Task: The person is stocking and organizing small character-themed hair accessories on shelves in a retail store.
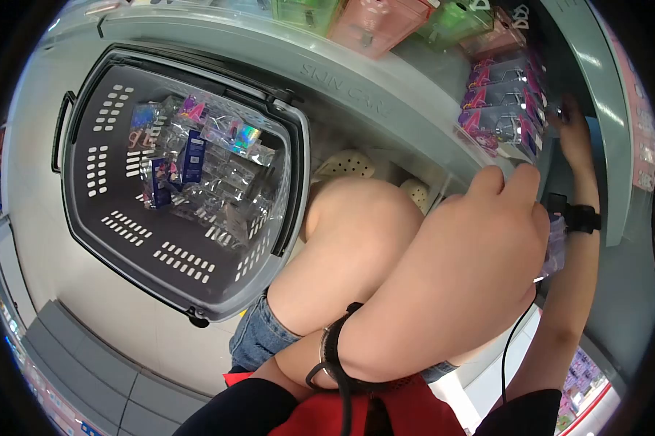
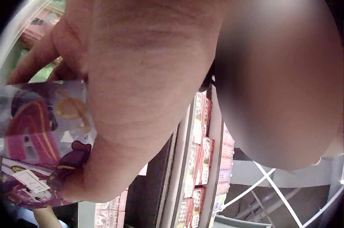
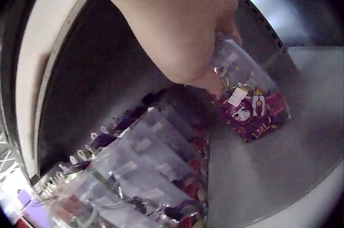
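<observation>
My left hand is raised in front of the shelf. It holds a clear plastic pack with a purple cartoon print and a white price sticker, the thumb on its printed lower part. In the head view most of that pack is behind the hand. Deep in the shelf, my right hand grips another clear pack by its upper end; this one has a purple base with a cartoon face and a white sticker. Beside it stands a row of similar clear packs.
A grey basket with several clear packs inside stands on the floor at left. The shelf lip runs above it, with green and pink boxes behind. A bent knee is between basket and shelf. A cable hangs near the right arm.
</observation>
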